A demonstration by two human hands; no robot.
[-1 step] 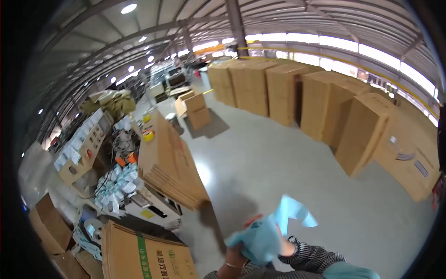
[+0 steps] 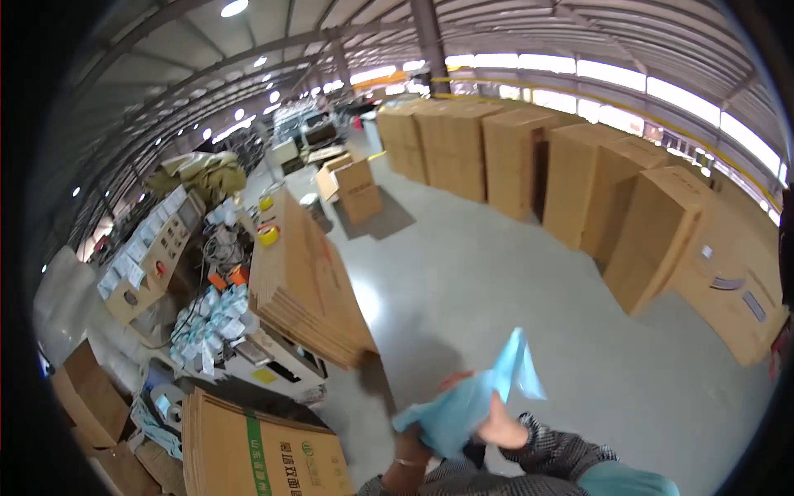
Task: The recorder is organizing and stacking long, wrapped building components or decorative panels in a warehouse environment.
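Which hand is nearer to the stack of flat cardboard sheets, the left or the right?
Left. The left hand is just below the stack of flat cardboard sheets; the right hand lies farther right. Both grip the light blue cloth.

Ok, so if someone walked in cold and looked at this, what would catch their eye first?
Most likely the light blue cloth at the bottom centre, held up in the person's hands, with the right hand pinching it. Next, the stack of flattened cardboard sheets at left centre. Then the row of tall cardboard boxes along the right side of the grey floor.
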